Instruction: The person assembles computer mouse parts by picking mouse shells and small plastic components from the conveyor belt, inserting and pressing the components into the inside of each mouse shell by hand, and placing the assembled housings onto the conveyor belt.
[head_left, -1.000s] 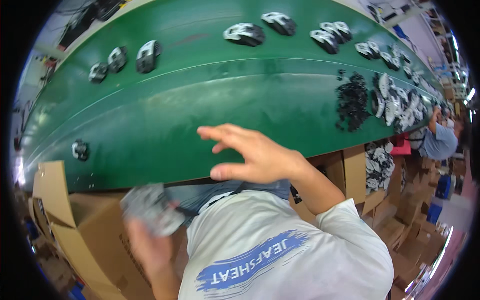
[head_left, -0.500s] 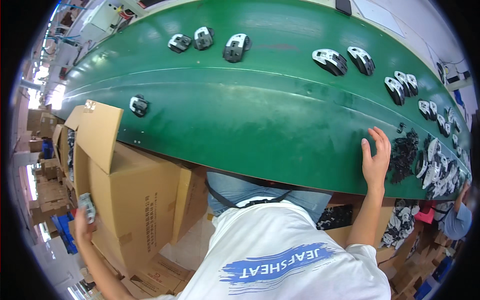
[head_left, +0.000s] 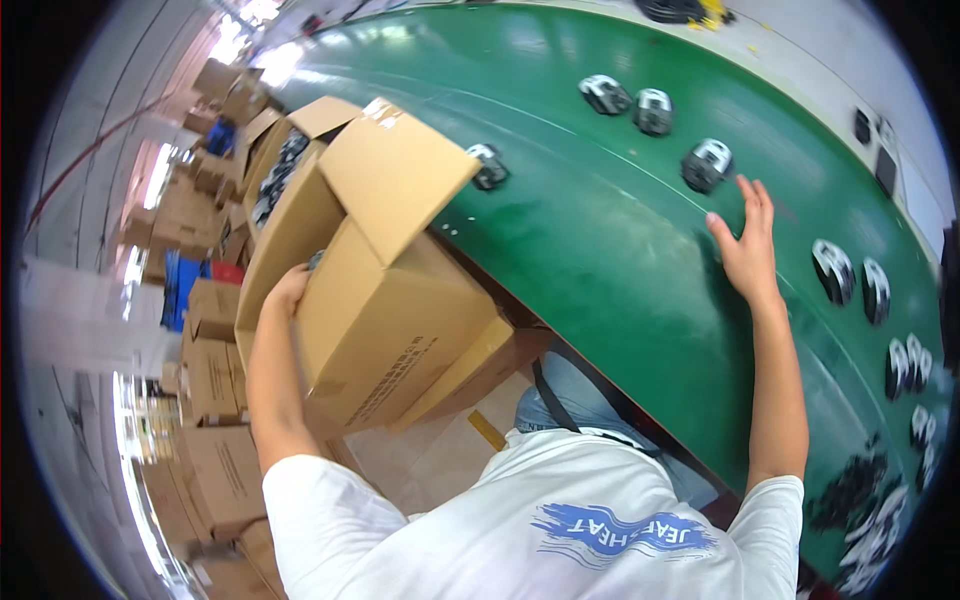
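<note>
The fingers (head_left: 299,273) of the left hand (head_left: 285,292) reach inside the upper edge of an open cardboard box (head_left: 400,330), curled beside a grey piece (head_left: 316,260); whether they are clamped on it, I cannot tell. The right hand (head_left: 752,262) hangs over the desk (head_left: 590,235), palm facing left, fingers and thumb apart, its fingertips near a black-and-white mouse (head_left: 708,165).

That mouse lies with its long axis running up and slightly right, white end away from the person, dark end toward them. Only a sliver of the grey piece shows above the box wall, so its direction cannot be made out. The box's inside is mostly hidden; at the lower right, a black pile (head_left: 848,492) and a heap of white parts (head_left: 872,545) are hard to separate, the heap cut off by the rim.

The desk is green, glossy and scuffed. Brown cartons (head_left: 215,385) crowd the left beside a blue bin (head_left: 183,288), with bright light beyond.
</note>
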